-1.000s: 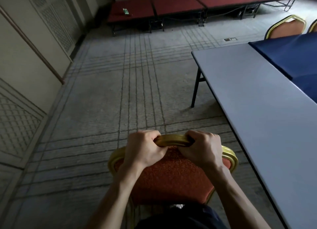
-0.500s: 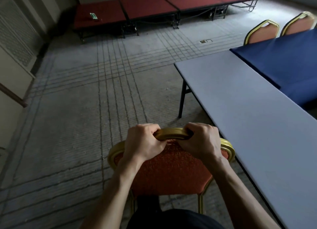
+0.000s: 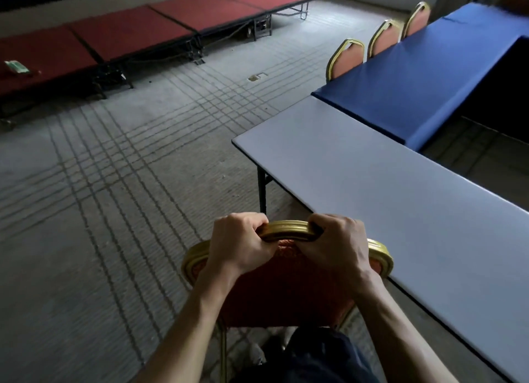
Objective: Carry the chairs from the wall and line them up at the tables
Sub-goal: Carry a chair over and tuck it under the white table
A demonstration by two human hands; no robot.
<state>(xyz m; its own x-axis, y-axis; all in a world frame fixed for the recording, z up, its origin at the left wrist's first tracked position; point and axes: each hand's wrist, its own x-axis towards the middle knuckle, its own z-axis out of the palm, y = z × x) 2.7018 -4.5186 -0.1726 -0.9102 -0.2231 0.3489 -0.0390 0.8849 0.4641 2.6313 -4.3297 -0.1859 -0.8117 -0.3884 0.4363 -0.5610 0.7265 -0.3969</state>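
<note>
A banquet chair [image 3: 286, 291] with a gold frame and orange-red padded back is right in front of me, seen from behind and above. My left hand [image 3: 239, 243] grips the left part of its top rail and my right hand [image 3: 339, 246] grips the right part. The chair's right shoulder is close beside the long edge of a pale grey folding table [image 3: 386, 199]. Beyond it stands a table under a blue cloth [image 3: 415, 76], with three matching chairs [image 3: 345, 57] lined up along its far side. The held chair's seat and most of its legs are hidden.
Grey carpet [image 3: 114, 196] with dark grid lines spreads to the left and ahead. Low red stage platforms [image 3: 137, 36] run along the far wall, with a small green-white object [image 3: 17, 66] on the leftmost one. A floor outlet plate [image 3: 257, 77] lies ahead.
The view has swung right: the left wall has gone out of sight, and the tables and a third lined-up chair have come into view. Both hands keep the same grip on the chair's rail.
</note>
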